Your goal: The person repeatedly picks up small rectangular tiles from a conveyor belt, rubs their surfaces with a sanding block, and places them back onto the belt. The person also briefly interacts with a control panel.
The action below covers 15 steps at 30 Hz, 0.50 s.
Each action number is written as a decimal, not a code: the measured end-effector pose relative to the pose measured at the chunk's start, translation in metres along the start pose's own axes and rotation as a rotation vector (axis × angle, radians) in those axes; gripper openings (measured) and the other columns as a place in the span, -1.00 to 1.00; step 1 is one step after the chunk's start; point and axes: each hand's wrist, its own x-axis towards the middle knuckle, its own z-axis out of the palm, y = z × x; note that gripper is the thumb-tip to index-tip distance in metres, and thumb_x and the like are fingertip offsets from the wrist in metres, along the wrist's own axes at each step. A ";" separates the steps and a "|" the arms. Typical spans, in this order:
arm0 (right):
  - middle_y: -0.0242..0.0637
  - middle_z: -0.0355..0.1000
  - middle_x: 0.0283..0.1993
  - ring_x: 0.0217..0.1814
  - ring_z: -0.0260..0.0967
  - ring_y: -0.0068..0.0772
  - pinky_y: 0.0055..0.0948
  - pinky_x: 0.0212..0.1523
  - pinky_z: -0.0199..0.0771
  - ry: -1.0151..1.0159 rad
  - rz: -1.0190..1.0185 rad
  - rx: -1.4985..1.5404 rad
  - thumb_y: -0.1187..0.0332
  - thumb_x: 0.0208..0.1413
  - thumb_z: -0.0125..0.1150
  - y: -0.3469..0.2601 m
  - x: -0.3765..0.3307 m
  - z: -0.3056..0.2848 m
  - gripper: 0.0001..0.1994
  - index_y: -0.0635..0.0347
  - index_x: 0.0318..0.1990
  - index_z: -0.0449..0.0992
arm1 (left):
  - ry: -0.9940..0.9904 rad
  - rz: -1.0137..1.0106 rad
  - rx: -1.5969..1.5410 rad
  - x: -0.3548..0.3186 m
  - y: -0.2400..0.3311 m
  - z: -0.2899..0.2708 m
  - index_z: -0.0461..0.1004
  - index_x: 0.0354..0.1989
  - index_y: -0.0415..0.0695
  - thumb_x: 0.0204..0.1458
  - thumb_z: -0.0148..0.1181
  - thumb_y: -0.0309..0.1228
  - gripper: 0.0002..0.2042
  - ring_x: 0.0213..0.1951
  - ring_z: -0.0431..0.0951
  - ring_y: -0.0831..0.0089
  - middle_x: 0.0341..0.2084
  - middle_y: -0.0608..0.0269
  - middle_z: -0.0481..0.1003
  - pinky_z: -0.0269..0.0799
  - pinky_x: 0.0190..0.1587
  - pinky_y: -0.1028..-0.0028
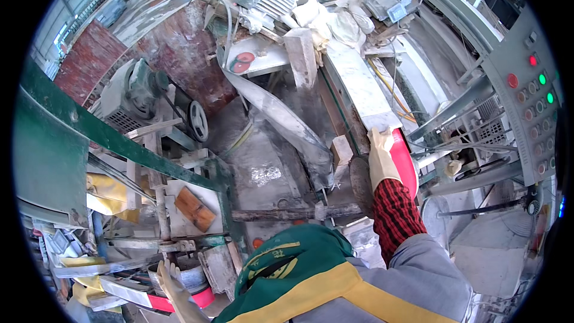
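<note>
My right hand point(383, 157), in a pale work glove with a red-and-black plaid sleeve behind it, is at the near end of a long white stone strip point(359, 84). Its fingers are bent over the strip's end and edge. Bright pink belting point(405, 164) curves down just right of that hand. At the lower left my left hand point(173, 287), also gloved, has its fingers stretched out and holds nothing that I can see. Beside it are a grey metal drum point(192, 277) and another pink band point(202, 298). My clothing hides part of the space between the hands.
A control panel point(529, 101) with lit red and green buttons stands at the right. A green beam point(119, 134) crosses the left side. Dusty motors point(387, 1), a handwheel point(198, 121), a wooden block point(342, 151) and a grey hanging belt point(275, 113) lie ahead. Cables run along the right.
</note>
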 end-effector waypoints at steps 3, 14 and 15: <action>-0.30 0.45 -0.42 -0.48 0.42 -0.47 -0.41 -0.54 0.45 -0.101 -0.017 -0.040 0.44 -0.03 0.28 0.030 0.035 -0.030 -0.61 0.25 0.00 0.40 | -0.079 -0.015 0.025 0.010 -0.008 -0.001 0.30 0.19 -0.07 0.14 0.20 -0.12 -0.50 0.08 0.43 0.28 0.14 0.10 0.40 0.34 0.11 0.36; -0.05 0.23 -0.06 -0.06 0.15 -0.14 -0.16 -0.09 0.24 -0.351 -0.075 0.558 0.11 0.08 0.11 -0.013 -0.043 -0.051 -0.46 0.31 0.11 0.27 | 0.921 0.119 0.806 0.050 -0.002 -0.127 0.01 0.37 -0.28 -0.18 0.42 -0.03 0.00 0.27 0.25 0.00 0.24 -0.24 0.23 0.12 0.34 0.26; -0.02 0.21 -0.03 -0.02 0.13 -0.11 -0.14 -0.04 0.22 -0.380 -0.079 0.568 0.08 0.09 0.09 -0.014 -0.054 -0.051 -0.44 0.32 0.13 0.26 | 0.945 0.067 0.833 0.050 -0.001 -0.137 -0.01 0.38 -0.27 -0.22 0.44 -0.01 0.04 0.25 0.26 -0.04 0.22 -0.27 0.25 0.13 0.33 0.23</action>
